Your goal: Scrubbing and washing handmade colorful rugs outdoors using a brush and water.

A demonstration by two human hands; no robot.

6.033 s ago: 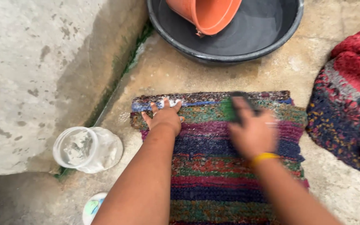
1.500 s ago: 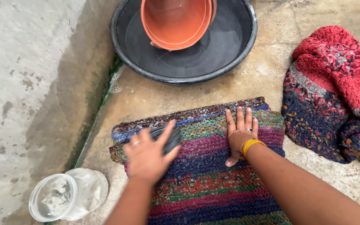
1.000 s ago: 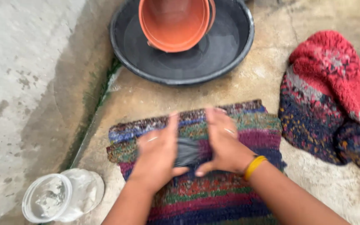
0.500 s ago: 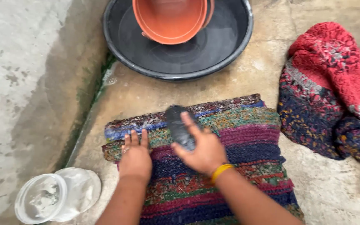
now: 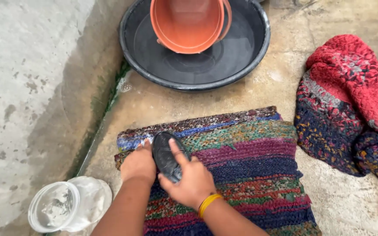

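A striped woven rug (image 5: 246, 161) in blue, green, purple and red lies flat on the wet concrete floor. My right hand (image 5: 191, 181), with a yellow band on the wrist, grips a black scrubbing brush (image 5: 165, 155) and presses it on the rug's near-left part. My left hand (image 5: 138, 164) rests on the rug's left edge beside the brush, fingers curled against the fabric.
A black basin (image 5: 246, 52) of water holds a tilted orange bucket (image 5: 189, 24) at the top. A bundled red and dark blue rug (image 5: 351, 105) lies at the right. A clear plastic container (image 5: 55, 212) sits at lower left by a concrete wall (image 5: 22, 87).
The brush passed from my left hand to my right hand. My right hand has since moved it left and down across the rug. My left hand stays at the rug's left edge.
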